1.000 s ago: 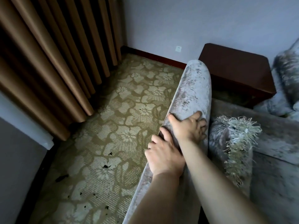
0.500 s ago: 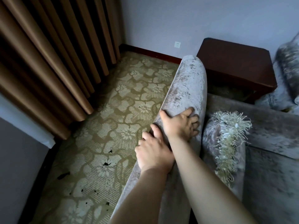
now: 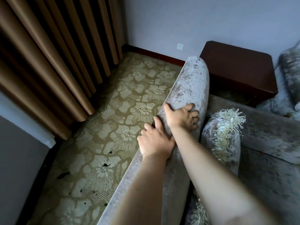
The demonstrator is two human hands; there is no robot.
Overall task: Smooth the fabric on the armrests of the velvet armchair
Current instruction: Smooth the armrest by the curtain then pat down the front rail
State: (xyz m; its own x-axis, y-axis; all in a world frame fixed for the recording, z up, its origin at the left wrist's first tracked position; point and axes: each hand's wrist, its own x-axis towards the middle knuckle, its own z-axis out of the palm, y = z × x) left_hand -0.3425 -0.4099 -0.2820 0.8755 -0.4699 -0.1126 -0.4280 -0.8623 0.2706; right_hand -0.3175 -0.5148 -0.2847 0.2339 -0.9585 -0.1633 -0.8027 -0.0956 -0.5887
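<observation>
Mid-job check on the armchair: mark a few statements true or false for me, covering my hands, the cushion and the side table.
1. Both hands are on one armrest. True: the left hand and right hand both touch it.
2. The right hand lies farther along the armrest than the left hand. True.
3. The fringed cushion lies on the carpet. False: it sits on the seat beside the armrest.
4. The side table stands between armrest and curtain. False: carpet lies there; the side table is on the armrest's other side, by the wall.
5. The right hand holds a cloth. False: it holds nothing, fingers spread on the armrest.
</observation>
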